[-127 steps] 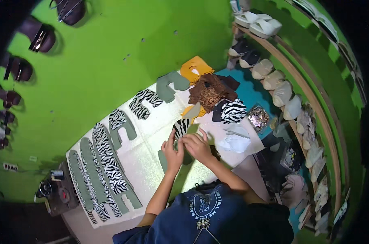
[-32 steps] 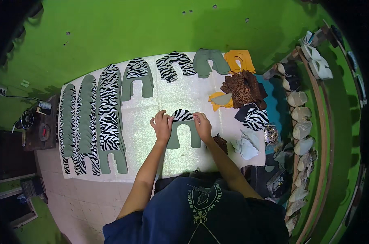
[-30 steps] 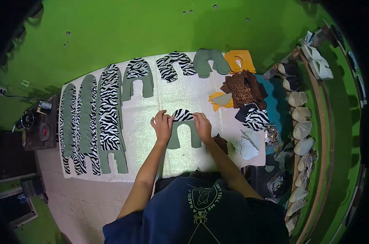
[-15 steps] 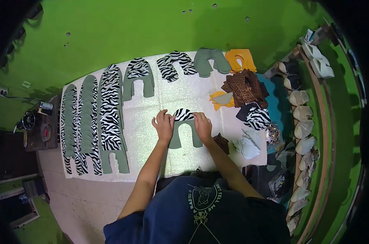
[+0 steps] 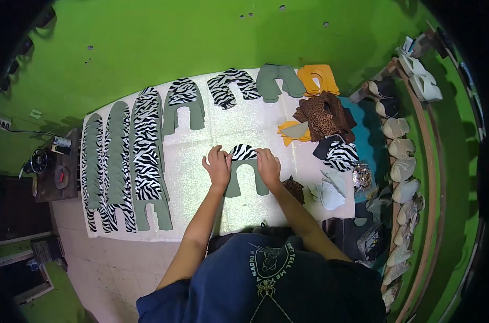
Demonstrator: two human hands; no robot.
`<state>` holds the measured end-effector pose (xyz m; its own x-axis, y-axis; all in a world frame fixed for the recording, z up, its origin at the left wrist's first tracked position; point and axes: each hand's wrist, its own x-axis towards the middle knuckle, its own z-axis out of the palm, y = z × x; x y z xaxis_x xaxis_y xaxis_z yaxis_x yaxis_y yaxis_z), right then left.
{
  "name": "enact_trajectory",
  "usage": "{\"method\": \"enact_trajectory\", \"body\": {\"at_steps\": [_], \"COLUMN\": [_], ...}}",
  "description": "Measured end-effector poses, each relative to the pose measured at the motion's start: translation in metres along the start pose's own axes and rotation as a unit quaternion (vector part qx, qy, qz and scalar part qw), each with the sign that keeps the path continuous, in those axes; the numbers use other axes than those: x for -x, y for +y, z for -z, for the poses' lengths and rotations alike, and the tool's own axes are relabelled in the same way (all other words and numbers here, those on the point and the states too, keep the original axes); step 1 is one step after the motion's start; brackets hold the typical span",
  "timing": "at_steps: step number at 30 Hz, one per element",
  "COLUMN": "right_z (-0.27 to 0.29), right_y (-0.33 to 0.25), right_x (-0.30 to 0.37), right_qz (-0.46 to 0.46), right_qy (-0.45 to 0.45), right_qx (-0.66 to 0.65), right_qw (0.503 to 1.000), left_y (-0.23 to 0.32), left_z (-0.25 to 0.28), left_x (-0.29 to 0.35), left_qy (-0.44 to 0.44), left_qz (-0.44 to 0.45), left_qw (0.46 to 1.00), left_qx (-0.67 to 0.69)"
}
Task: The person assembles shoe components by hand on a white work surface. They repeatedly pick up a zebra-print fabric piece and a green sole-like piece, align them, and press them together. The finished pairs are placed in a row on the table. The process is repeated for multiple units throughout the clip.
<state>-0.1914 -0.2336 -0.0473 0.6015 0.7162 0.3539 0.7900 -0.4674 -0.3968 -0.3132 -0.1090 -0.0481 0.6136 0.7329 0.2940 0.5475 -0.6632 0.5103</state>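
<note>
A green U-shaped shoe upper piece (image 5: 232,183) lies on the pale table in front of me, its two legs toward my body. Across its curved top sits a zebra-print half-moon piece (image 5: 243,151). My left hand (image 5: 218,168) pinches the left end of the zebra-print piece between thumb and forefinger, the other fingers raised. At the opposite end, my right hand (image 5: 268,169) has its fingertips closed on the same piece, near the green edge. Whether the two layers are fixed together cannot be seen.
Overlapping rows of green and zebra-print pieces (image 5: 146,134) cover the table's left side. Zebra (image 5: 222,99), green (image 5: 276,74) and orange (image 5: 330,79) stacks line the far edge. Leopard-print material (image 5: 322,118) and white scraps (image 5: 329,196) lie right, beside a rack of shoe lasts (image 5: 402,169).
Both hands keep the same hold on the zebra-print piece. The view has shifted very slightly; nothing else has visibly moved.
</note>
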Motion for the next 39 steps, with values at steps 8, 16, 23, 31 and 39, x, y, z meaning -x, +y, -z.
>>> {"method": "enact_trajectory", "body": {"at_steps": [8, 16, 23, 31, 39], "right_z": [-0.001, 0.002, -0.001, -0.002, 0.000], "right_y": [-0.001, -0.001, -0.001, 0.000, -0.002], "right_x": [0.000, 0.000, 0.002, 0.001, 0.000], "right_qz": [-0.002, -0.008, -0.014, -0.017, -0.021], "right_qy": [0.011, -0.001, -0.001, -0.003, -0.016], "right_qx": [-0.005, -0.026, 0.031, -0.002, 0.020], "right_qw": [1.000, 1.000, 0.999, 1.000, 0.999], "left_y": [0.007, 0.017, 0.028, 0.034, 0.030], "left_z": [0.002, 0.002, 0.002, -0.003, -0.004], "left_x": [-0.003, -0.009, -0.019, -0.018, -0.008], "left_qy": [0.001, -0.051, -0.108, -0.109, -0.105], "left_qz": [-0.007, -0.176, -0.302, -0.391, -0.325], "left_qw": [1.000, 0.980, 0.935, 0.879, 0.901], "left_qx": [-0.011, -0.080, -0.154, -0.251, -0.266]}}
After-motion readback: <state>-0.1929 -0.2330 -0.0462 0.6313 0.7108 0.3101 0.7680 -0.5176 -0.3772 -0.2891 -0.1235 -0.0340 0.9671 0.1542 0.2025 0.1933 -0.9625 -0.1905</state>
